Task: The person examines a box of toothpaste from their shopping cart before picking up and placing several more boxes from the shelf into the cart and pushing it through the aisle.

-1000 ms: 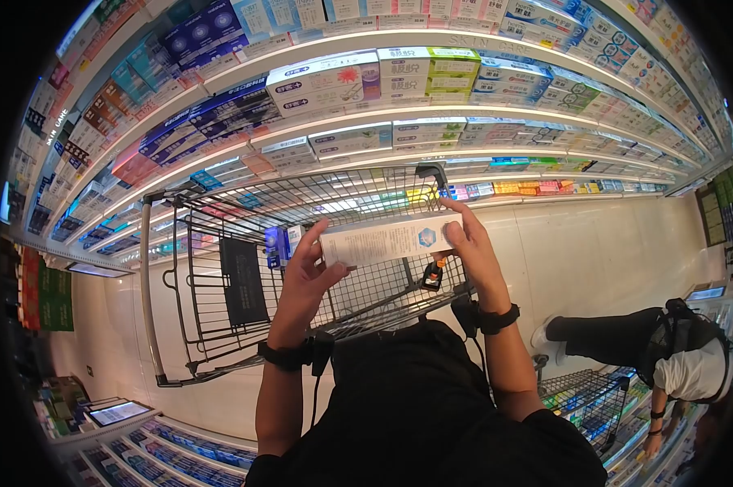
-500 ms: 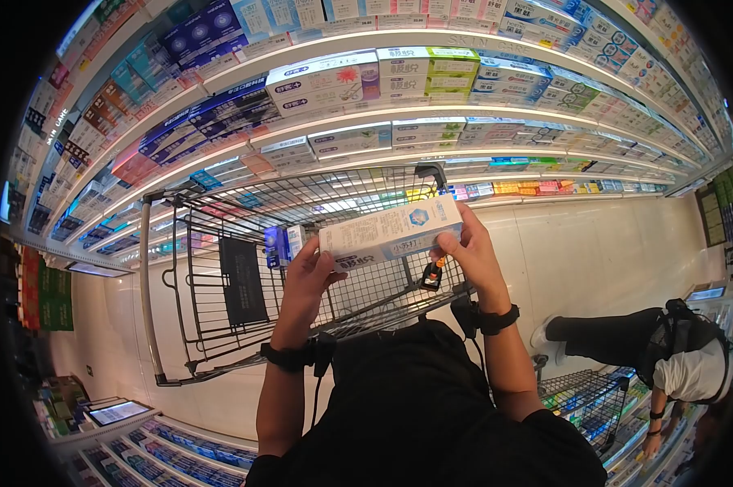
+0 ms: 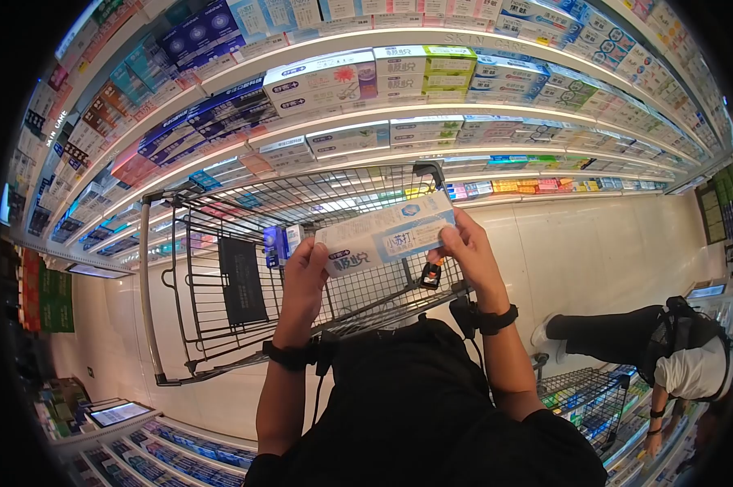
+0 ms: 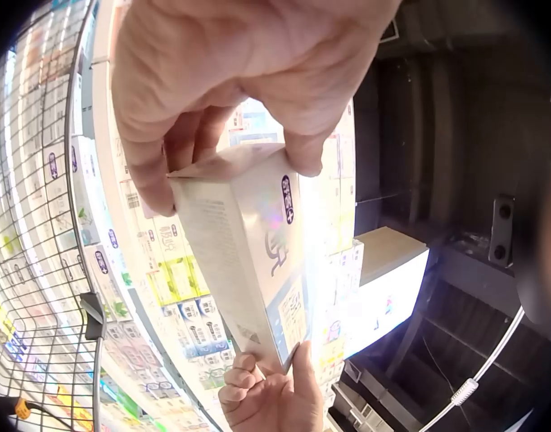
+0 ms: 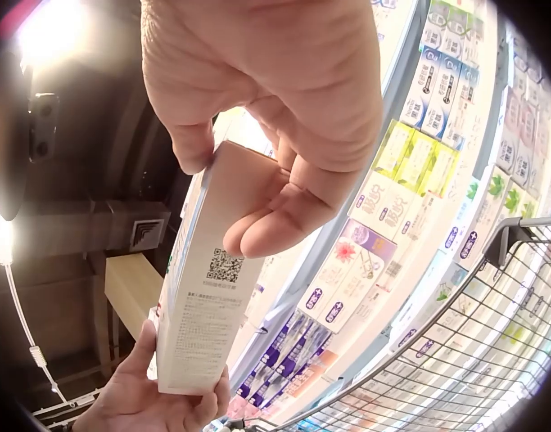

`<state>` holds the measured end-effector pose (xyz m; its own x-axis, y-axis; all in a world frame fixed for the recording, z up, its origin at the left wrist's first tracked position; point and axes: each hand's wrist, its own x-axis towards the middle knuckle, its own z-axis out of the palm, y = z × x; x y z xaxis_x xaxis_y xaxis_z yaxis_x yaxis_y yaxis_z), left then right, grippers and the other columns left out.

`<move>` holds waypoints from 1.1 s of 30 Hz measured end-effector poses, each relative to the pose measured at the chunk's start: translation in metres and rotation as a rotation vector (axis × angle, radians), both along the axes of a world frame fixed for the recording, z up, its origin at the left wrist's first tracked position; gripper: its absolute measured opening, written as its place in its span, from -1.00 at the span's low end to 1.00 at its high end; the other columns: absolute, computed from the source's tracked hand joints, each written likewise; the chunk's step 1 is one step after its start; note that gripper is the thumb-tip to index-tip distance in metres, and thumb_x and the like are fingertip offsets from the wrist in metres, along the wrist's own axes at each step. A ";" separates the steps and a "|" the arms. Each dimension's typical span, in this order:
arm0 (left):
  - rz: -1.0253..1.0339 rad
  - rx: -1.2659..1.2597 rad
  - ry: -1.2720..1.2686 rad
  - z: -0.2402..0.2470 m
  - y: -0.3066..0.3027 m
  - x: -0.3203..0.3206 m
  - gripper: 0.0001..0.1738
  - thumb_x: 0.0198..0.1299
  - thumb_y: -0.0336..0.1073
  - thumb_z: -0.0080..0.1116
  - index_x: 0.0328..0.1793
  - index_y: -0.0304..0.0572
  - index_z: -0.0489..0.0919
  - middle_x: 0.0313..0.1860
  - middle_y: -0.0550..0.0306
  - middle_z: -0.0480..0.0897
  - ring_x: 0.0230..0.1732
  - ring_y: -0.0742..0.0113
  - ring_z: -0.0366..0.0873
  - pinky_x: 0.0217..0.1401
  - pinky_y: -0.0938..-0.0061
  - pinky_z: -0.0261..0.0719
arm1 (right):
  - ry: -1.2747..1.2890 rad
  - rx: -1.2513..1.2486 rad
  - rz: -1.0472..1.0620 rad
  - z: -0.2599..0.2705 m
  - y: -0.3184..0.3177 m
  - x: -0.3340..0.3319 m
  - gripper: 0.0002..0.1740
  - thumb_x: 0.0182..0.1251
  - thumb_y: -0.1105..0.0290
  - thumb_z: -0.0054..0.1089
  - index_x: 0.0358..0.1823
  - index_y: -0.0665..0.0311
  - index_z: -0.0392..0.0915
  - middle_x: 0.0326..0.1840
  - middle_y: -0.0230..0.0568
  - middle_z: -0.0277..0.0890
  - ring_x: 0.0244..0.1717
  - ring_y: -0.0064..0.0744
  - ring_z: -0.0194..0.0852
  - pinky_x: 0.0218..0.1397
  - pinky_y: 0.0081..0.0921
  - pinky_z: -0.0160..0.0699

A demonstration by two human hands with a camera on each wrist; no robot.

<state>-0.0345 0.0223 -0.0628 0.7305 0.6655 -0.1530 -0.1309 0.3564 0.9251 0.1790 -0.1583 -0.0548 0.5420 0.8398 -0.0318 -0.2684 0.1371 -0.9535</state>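
A long white and light-blue toothpaste box (image 3: 387, 235) is held level above the shopping cart, its front with large printed characters tilted up toward the head camera. My left hand (image 3: 303, 280) pinches the left end, thumb on the near face and fingers behind. At the other end my right hand (image 3: 476, 256) grips it the same way. From the left wrist, the printed front and a plain side of the box (image 4: 266, 243) show between both hands. The right wrist view shows its back (image 5: 203, 279), with a QR code and small print.
The wire shopping cart (image 3: 243, 280) stands below my hands, with a blue box (image 3: 277, 246) and a black and orange item (image 3: 433, 274) in it. Shelves of boxed goods (image 3: 326, 85) curve across ahead. At the right, another person (image 3: 683, 357) stands near a second cart (image 3: 581, 398).
Both hands have turned the toothpaste box about its length, bringing its large-print front into view in place of the small-print side. The fingers of both hands have resettled on its ends.
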 end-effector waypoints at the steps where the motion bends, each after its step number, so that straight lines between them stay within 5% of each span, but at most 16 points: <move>1: 0.006 -0.010 -0.019 -0.001 0.001 0.000 -0.56 0.41 -0.05 0.03 0.14 -0.31 0.47 -0.09 0.14 0.60 -0.04 0.44 0.56 0.07 0.50 0.53 | -0.032 0.013 0.020 0.000 -0.001 0.000 -0.37 0.36 0.21 0.22 0.33 0.41 0.27 -0.22 -0.21 0.61 -0.37 -0.55 0.57 -0.28 -0.60 0.62; 3: 0.015 -0.018 -0.045 -0.001 0.001 0.000 -0.55 0.42 -0.05 0.02 0.17 -0.30 0.44 -0.09 0.14 0.60 -0.04 0.45 0.55 0.05 0.50 0.54 | -0.096 0.040 0.061 0.002 -0.002 0.000 -0.28 0.32 0.10 0.25 0.33 0.44 0.25 -0.22 -0.22 0.59 -0.36 -0.53 0.57 -0.26 -0.58 0.62; 6: 0.028 -0.008 -0.045 0.009 -0.002 0.002 -0.50 0.43 -0.05 -0.01 0.30 -0.26 0.36 -0.08 0.13 0.58 -0.05 0.45 0.56 0.01 0.50 0.56 | -0.035 0.024 0.097 0.012 -0.005 -0.001 -0.33 0.31 0.35 0.27 0.38 0.42 0.22 -0.18 -0.23 0.59 -0.28 -0.56 0.51 -0.21 -0.58 0.57; 11: -0.026 0.049 0.021 0.024 -0.008 -0.002 -0.40 0.44 -0.03 -0.03 0.46 -0.17 0.22 -0.04 0.13 0.57 -0.04 0.45 0.57 -0.05 0.52 0.59 | -0.088 -0.031 0.114 0.010 -0.011 0.008 -0.29 0.28 0.27 0.31 0.38 0.41 0.24 -0.10 -0.23 0.59 -0.24 -0.55 0.50 -0.16 -0.58 0.56; 14: -0.108 -0.002 0.045 0.017 -0.003 -0.006 -0.49 0.49 -0.06 -0.19 0.44 -0.13 0.21 0.08 0.05 0.53 0.07 0.27 0.54 0.09 0.29 0.56 | -0.145 -0.041 0.102 0.007 -0.011 0.012 -0.22 0.22 0.24 0.37 0.40 0.37 0.23 0.00 -0.19 0.55 -0.15 -0.53 0.50 -0.07 -0.59 0.54; 21: -0.144 -0.179 0.108 0.022 -0.005 -0.002 -0.41 0.45 0.13 -0.21 0.26 -0.25 0.39 -0.01 0.10 0.59 -0.07 0.36 0.59 -0.08 0.43 0.61 | -0.179 0.051 0.149 0.020 -0.005 0.005 -0.08 0.07 0.33 0.49 0.46 0.23 0.19 0.27 -0.08 0.36 0.13 -0.45 0.44 0.13 -0.56 0.46; 24: -0.138 -0.206 0.101 0.007 0.001 -0.005 -0.39 0.45 0.14 -0.23 0.26 -0.26 0.39 0.04 0.07 0.57 -0.06 0.35 0.58 -0.05 0.42 0.59 | -0.229 0.036 0.105 0.016 -0.003 0.002 -0.08 0.13 0.20 0.46 0.45 0.36 0.15 0.21 -0.08 0.41 0.17 -0.33 0.44 0.19 -0.45 0.44; 29: -0.033 -0.180 0.014 0.018 -0.008 -0.005 -0.41 0.44 0.05 -0.12 0.38 -0.23 0.28 0.09 0.02 0.53 -0.09 0.33 0.57 -0.03 0.42 0.57 | -0.154 -0.108 -0.013 0.007 0.003 0.005 -0.30 0.31 0.18 0.27 0.37 0.41 0.26 -0.08 -0.16 0.52 -0.15 -0.47 0.55 -0.13 -0.55 0.59; 33: -0.170 -0.025 0.108 0.023 -0.007 -0.006 -0.42 0.38 -0.14 0.05 0.43 -0.19 0.22 0.05 0.04 0.52 -0.16 0.35 0.57 -0.04 0.41 0.58 | -0.049 -0.190 -0.052 0.010 0.008 0.003 -0.38 0.40 0.13 0.14 0.31 0.45 0.32 -0.27 -0.20 0.51 -0.39 -0.56 0.55 -0.38 -0.60 0.58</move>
<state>-0.0406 0.0148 -0.0402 0.8104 0.5291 -0.2514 0.0327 0.3876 0.9212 0.1820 -0.1507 -0.0450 0.5896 0.7917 -0.1598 -0.2184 -0.0342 -0.9753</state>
